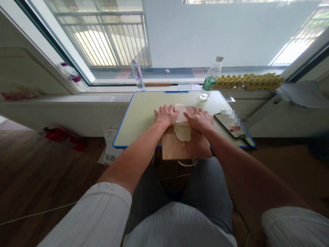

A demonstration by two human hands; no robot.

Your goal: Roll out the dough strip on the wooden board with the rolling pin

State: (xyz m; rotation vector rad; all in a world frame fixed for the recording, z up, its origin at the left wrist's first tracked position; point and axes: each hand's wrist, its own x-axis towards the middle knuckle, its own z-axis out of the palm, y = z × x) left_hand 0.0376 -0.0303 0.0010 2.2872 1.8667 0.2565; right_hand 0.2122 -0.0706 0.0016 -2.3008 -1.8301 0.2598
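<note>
A flattened, pale sheet of dough lies on a wooden board, with a rounded lobe towards me. A straight pale edge crosses it between my hands; whether that is a fold or a thin rod, I cannot tell. My left hand rests palm down at the dough's left side, fingers stretched forward and its thumb by the dough. On the other side my right hand lies palm down over the board, fingers extended, thumb pointing inward at the dough. What lies under both palms is hidden.
The board overhangs the front of a blue-edged table. At its back stand a green-labelled bottle and, on the sill, another clear bottle. A dark-edged flat object lies right. A red fire extinguisher is on the floor.
</note>
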